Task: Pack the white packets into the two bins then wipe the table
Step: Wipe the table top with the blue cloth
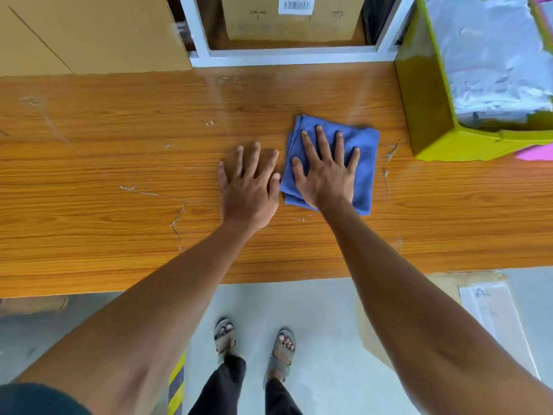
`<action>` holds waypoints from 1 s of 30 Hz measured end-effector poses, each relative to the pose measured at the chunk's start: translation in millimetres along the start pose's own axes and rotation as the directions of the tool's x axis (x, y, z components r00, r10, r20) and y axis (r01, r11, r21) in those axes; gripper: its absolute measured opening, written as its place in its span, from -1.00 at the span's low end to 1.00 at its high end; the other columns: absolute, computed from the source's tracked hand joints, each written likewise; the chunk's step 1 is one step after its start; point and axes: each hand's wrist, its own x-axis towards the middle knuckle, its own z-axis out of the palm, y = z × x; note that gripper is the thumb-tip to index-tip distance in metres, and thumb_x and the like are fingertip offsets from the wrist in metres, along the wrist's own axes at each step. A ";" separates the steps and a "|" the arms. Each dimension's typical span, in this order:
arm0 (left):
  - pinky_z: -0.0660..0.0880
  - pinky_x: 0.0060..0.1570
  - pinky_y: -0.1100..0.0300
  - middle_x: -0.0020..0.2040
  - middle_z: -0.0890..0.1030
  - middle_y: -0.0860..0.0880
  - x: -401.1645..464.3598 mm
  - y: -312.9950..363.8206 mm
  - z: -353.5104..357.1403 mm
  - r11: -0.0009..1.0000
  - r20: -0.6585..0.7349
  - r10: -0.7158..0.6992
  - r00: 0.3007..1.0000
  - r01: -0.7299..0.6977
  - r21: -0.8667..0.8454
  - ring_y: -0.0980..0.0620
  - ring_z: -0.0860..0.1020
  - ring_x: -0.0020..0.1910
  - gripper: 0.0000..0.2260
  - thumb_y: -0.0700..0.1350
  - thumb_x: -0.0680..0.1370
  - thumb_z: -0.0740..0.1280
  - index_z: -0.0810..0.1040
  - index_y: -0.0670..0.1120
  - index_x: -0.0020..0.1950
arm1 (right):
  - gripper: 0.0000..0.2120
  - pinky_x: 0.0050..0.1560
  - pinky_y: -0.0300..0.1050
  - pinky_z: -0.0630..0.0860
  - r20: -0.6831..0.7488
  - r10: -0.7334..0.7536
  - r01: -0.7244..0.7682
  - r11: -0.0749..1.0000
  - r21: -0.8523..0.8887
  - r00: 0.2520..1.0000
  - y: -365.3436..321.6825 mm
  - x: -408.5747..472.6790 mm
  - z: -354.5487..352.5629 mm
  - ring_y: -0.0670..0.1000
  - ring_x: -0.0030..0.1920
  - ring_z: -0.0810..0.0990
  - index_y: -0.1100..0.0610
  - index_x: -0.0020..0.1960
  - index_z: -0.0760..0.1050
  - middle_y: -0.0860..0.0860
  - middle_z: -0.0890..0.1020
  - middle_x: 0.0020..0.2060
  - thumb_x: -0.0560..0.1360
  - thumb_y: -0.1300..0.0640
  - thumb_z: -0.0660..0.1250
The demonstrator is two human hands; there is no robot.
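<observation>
A folded blue cloth (362, 163) lies flat on the wooden table (119, 175), right of centre. My right hand (326, 172) presses down on the cloth with fingers spread, palm flat. My left hand (250, 187) rests flat on the bare wood just left of the cloth, fingers apart, holding nothing. A yellow-green bin (431, 121) stands at the table's far right, filled with white packets (490, 61). No loose packets lie on the visible tabletop.
Large cardboard boxes (83, 34) stand along the table's back edge at left and behind a white frame (284, 55). A pink edge (535, 152) shows beside the bin. Another box (449, 319) sits on the floor at right; my sandalled feet are below.
</observation>
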 end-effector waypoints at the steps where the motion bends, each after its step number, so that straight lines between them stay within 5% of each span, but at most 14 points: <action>1: 0.01 0.58 -0.39 0.74 0.06 0.04 -0.5 -0.1 0.2 1.000 0.000 0.003 1.000 -0.003 0.005 -0.13 -0.01 0.72 -0.50 0.20 0.72 -0.06 0.14 0.24 0.69 | -0.34 0.58 0.47 -0.07 -0.015 -0.002 0.002 1.000 0.001 1.000 0.2 -8.3 2.0 0.18 0.70 -0.04 -0.18 0.71 -0.04 -0.10 0.02 0.71 0.66 -0.35 -0.16; 8: -0.04 0.59 -0.39 0.74 0.03 0.04 -0.8 0.7 -8.3 1.000 0.038 0.006 0.999 -0.006 -0.017 -0.14 -0.05 0.72 -0.49 0.20 0.72 -0.07 0.11 0.24 0.70 | -0.37 0.57 0.45 -0.02 -0.054 0.007 -0.007 1.000 0.008 0.999 -5.9 -129.7 5.5 0.20 0.69 0.05 -0.14 0.71 0.06 -0.06 0.09 0.71 0.69 -0.30 0.02; 18: -0.12 0.59 -0.39 0.75 0.00 0.03 0.8 -4.5 0.2 1.000 0.029 0.020 0.999 -0.020 -0.021 -0.15 -0.07 0.72 -0.47 0.20 0.72 -0.07 0.10 0.22 0.71 | -0.33 0.58 0.47 -0.11 0.019 0.056 -0.056 0.998 0.008 0.998 -7.0 -11.7 -4.3 0.18 0.70 -0.10 -0.23 0.71 -0.10 -0.13 -0.06 0.71 0.65 -0.39 -0.17; 30: -0.10 0.59 -0.41 0.75 -0.01 0.03 -1.4 -4.2 -8.2 0.999 0.069 0.027 0.997 -0.024 -0.040 -0.17 -0.07 0.72 -0.47 0.18 0.72 -0.07 0.08 0.20 0.72 | -0.34 0.59 0.46 -0.09 0.045 -0.107 0.109 0.993 -0.038 0.993 -3.5 -152.0 4.8 0.16 0.71 -0.13 -0.21 0.71 -0.14 -0.12 -0.11 0.71 0.68 -0.37 -0.09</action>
